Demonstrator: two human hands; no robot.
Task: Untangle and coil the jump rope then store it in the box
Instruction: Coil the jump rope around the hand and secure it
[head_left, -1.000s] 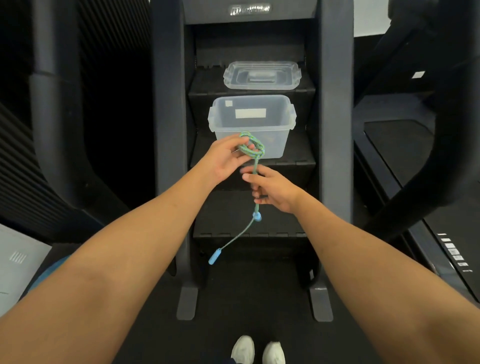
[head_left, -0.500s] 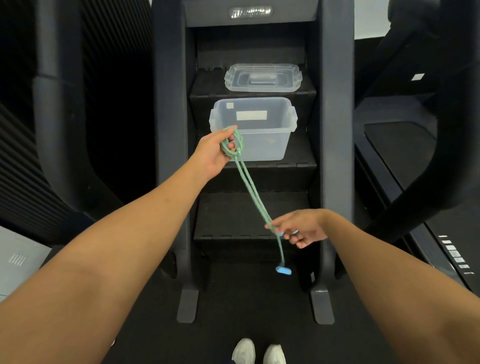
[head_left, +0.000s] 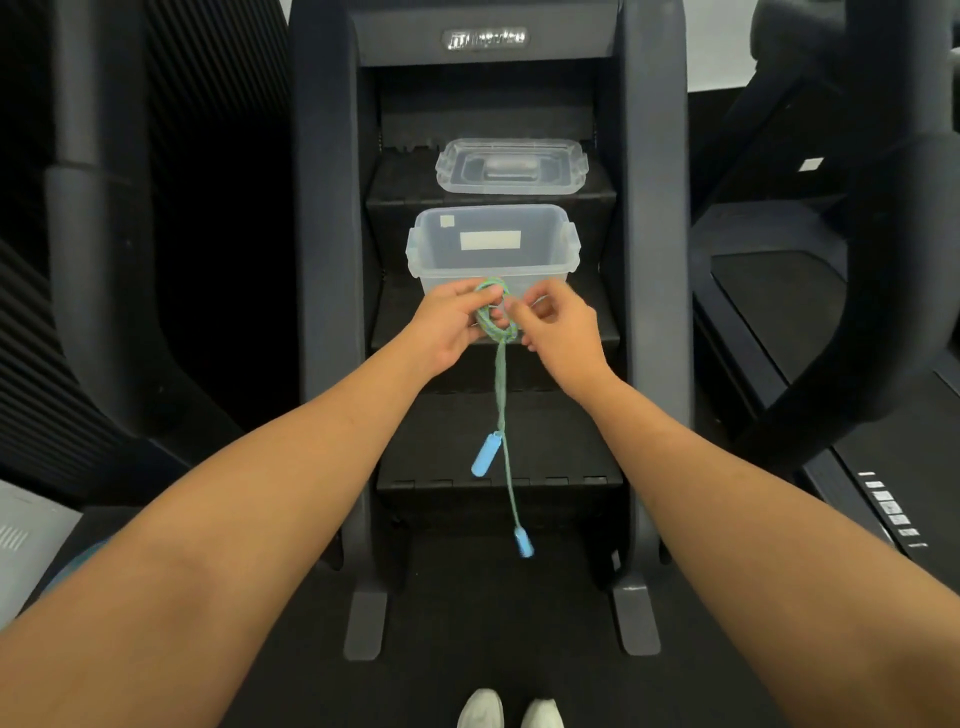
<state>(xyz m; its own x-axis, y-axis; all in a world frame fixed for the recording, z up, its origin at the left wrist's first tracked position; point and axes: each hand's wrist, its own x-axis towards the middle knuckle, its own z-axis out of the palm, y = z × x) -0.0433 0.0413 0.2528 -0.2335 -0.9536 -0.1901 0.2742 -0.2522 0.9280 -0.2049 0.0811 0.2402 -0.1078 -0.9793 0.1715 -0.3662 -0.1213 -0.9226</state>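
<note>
left hand grip clenched on green jump rope coil, just before clear box; right hand pinching coil too; two blue handles dangling below.

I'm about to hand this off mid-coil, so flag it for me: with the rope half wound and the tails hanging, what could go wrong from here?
1. The coil is small and pinched only between the left hand and right hand; loosening either could let the loops spring open.
2. Two tails hang unevenly, upper handle above lower handle; they may swing and re-tangle.
3. The box is open, its lid one step up, but dangling handles could catch the rim.
</note>
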